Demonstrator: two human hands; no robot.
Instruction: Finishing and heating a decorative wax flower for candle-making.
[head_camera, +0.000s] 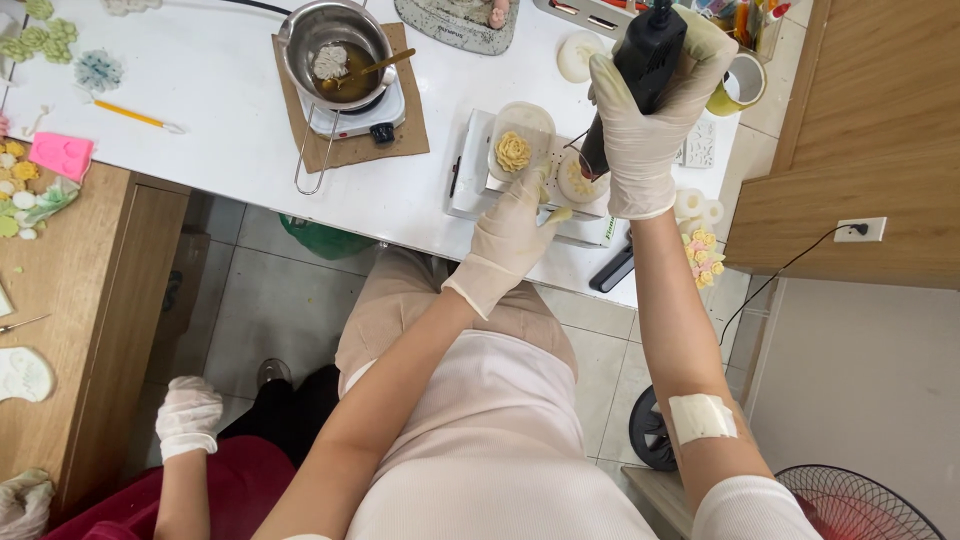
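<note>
Tool tip hidden behind gloved right hand (645, 120), fist closed around black rotary tool (645, 55); left hand (510, 235) fingers pinch a round mould (578, 180).

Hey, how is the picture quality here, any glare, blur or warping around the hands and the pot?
Head view: bright, even light, soft shadows. Glare whitens the table and the steel pot rim. Both gloved hands, left hand and right hand on the black tool, look sharp. Wide-angle lens bends the table edges.
</note>
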